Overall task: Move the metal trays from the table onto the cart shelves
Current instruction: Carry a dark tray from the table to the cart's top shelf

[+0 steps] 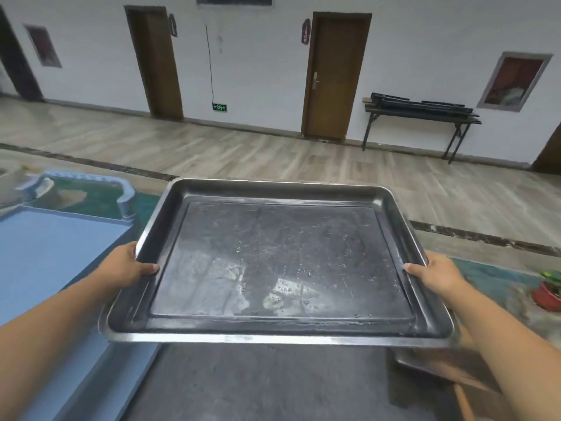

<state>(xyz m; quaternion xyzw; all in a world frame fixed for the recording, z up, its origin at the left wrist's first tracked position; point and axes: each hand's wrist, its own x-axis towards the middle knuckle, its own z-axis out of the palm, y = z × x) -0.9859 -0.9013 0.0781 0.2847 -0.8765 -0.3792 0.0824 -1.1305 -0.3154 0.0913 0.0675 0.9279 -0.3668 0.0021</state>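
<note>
One metal tray (279,262); left hand (130,265) grips left rim; right hand (437,275), right.

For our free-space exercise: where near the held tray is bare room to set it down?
Free: the blue cart top at left, and the dark tabletop between it and a second tray at right, below the held metal tray. Crowded: the right edge, under the right hand.

A public hall: wooden doors (334,77) (plaques (306,31) beside them), green exit sign (219,107).
</note>
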